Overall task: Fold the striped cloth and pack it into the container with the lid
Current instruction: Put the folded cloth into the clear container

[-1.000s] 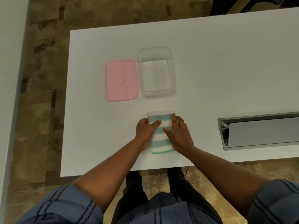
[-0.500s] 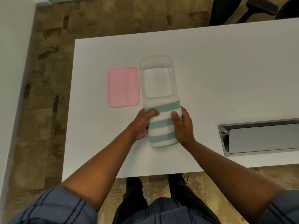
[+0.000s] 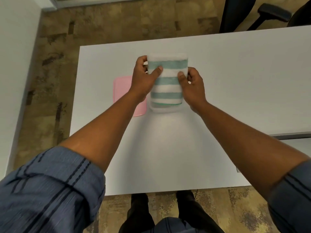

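Note:
The folded striped cloth (image 3: pixel 167 78), white with teal bands, hangs above the clear plastic container (image 3: pixel 162 109), hiding all but the container's near rim. My left hand (image 3: pixel 145 77) grips the cloth's left side with the thumb on top. My right hand (image 3: pixel 193 86) grips its right side the same way. The pink lid (image 3: pixel 122 89) lies flat on the table just left of the container, partly covered by my left wrist.
The white table (image 3: pixel 235 84) stretches to the right and toward me. A grey cable tray edge (image 3: pixel 292 135) shows at the right, behind my right forearm. A black office chair (image 3: pixel 262 12) stands beyond the far edge. Patterned carpet lies to the left.
Both hands lifted the folded cloth off the table near me and carried it forward over the container, which it now covers. The camera has tilted forward as well.

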Available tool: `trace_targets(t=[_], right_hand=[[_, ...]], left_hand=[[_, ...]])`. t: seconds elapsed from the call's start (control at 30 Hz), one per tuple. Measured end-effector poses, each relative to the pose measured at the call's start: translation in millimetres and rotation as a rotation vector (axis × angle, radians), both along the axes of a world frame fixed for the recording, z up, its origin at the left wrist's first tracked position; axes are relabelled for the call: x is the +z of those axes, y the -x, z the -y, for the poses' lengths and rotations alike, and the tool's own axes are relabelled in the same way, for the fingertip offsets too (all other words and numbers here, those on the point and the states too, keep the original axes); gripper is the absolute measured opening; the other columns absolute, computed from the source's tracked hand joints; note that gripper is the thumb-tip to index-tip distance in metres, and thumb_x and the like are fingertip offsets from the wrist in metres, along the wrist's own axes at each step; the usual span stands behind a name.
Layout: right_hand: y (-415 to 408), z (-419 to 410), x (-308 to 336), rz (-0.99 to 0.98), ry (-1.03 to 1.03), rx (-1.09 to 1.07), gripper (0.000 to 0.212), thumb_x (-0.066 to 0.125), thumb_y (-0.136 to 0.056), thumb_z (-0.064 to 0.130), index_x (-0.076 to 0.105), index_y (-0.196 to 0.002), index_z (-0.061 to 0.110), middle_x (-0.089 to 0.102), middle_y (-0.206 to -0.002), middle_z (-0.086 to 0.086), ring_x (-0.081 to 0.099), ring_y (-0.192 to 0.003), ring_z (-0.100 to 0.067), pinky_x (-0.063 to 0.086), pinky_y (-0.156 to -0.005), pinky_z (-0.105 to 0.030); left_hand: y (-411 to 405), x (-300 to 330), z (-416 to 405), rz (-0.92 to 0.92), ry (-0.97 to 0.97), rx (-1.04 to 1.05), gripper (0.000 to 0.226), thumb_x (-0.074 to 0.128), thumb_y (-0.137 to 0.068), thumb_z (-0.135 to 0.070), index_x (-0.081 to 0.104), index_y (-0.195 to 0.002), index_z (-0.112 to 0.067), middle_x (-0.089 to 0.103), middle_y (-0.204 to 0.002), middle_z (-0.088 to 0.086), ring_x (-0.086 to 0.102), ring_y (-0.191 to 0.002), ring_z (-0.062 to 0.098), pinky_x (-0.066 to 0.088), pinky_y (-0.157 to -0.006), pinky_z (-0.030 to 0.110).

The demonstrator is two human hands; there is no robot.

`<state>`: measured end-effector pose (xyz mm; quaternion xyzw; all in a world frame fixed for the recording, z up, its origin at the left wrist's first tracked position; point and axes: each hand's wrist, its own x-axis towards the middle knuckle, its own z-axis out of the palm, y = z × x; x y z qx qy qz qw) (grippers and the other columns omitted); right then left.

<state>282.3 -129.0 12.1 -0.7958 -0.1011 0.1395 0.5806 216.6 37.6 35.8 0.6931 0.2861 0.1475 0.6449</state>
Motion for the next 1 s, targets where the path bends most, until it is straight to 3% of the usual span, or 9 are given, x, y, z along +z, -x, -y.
trace_targets(t=[0.1,0.2,0.3,0.5,0.57,0.73,0.83,1.0], right_hand=[[-14.6,-6.1,-14.3,0.03,0.173,0.01,0.02,0.052,-0.097,0.052,0.06,-0.107,0.038,0.069,-0.105,0.015,0.064,-0.104,-0.011,0.038,-0.106,-0.052],[-19.6,-8.8,-27.6,0.072,0.306,0.018,0.027,0.05,-0.098,0.051,0.061,-0.112,0.032,0.069,-0.103,0.012,0.063,-0.101,-0.014,0.032,-0.094,-0.041],[-21.5,-9.7,-39.6,0.131,0.451,0.043,0.033,0.047,-0.099,0.05,0.061,-0.12,0.028,0.069,-0.104,0.007,0.062,-0.102,-0.019,0.027,-0.085,-0.039],[-18.1,-4.9,-56.4,0.238,0.641,0.202,0.06,0.044,-0.099,0.052,0.038,-0.149,0.019,0.064,-0.125,-0.006,0.052,-0.126,-0.028,0.032,-0.102,-0.048],[-14.5,-5.1,-57.9,0.249,0.685,0.217,0.072,0.047,-0.098,0.052,0.025,-0.156,0.016,0.057,-0.136,-0.011,0.043,-0.135,-0.029,0.027,-0.106,-0.051],[-4.2,-7.6,-55.2,0.298,0.699,0.265,0.098,0.068,-0.088,0.044,0.007,-0.161,0.018,0.034,-0.159,-0.007,0.034,-0.142,-0.031,0.035,-0.106,-0.054],[-7.2,-8.5,-58.1,0.357,0.843,0.355,0.09,0.067,-0.088,0.042,0.015,-0.16,0.024,0.014,-0.168,-0.006,0.018,-0.151,-0.032,0.03,-0.11,-0.054],[-20.1,-16.7,-62.8,0.426,1.05,0.535,0.064,0.056,-0.088,0.063,0.047,-0.142,0.029,0.028,-0.164,0.001,0.003,-0.155,-0.034,0.016,-0.112,-0.064]], left_hand=[[-8.2,-9.1,-1.4,-0.046,-0.209,-0.04,0.063,0.069,-0.093,-0.025,0.033,-0.145,-0.023,0.055,-0.134,-0.001,0.058,-0.116,0.02,0.056,-0.098,0.036],[-11.9,-23.4,-1.2,-0.099,-0.377,-0.101,0.059,0.063,-0.097,-0.021,0.033,-0.148,-0.02,0.048,-0.145,0.005,0.052,-0.126,0.023,0.049,-0.106,0.043],[-15.4,-37.3,-2.3,-0.254,-0.561,-0.137,0.051,0.06,-0.096,-0.027,0.04,-0.143,-0.022,0.055,-0.137,0.005,0.055,-0.12,0.026,0.042,-0.107,0.049],[-18.1,-58.3,-8.8,-0.446,-0.888,-0.203,0.044,0.058,-0.093,-0.038,0.047,-0.134,-0.028,0.063,-0.121,0.004,0.051,-0.122,0.032,0.026,-0.104,0.047],[-21.8,-63.3,-11.5,-0.48,-0.974,-0.221,0.046,0.057,-0.092,-0.041,0.048,-0.134,-0.028,0.06,-0.127,0.003,0.043,-0.128,0.032,0.024,-0.106,0.048],[-28.5,-67.7,-13.1,-0.555,-1.083,-0.291,0.071,0.063,-0.09,-0.046,0.035,-0.151,-0.024,0.032,-0.158,0.008,0.03,-0.142,0.034,0.023,-0.112,0.051],[-29.7,-70.3,-13.0,-0.578,-1.12,-0.432,0.08,0.065,-0.087,-0.051,0.028,-0.155,-0.028,0.019,-0.166,0.007,0.015,-0.151,0.035,0.019,-0.115,0.054],[-32.8,-78.5,-12.8,-0.738,-1.249,-0.759,0.088,0.055,-0.082,-0.074,0.026,-0.156,-0.035,0.021,-0.167,0.001,0.003,-0.155,0.036,0.002,-0.119,0.061]])
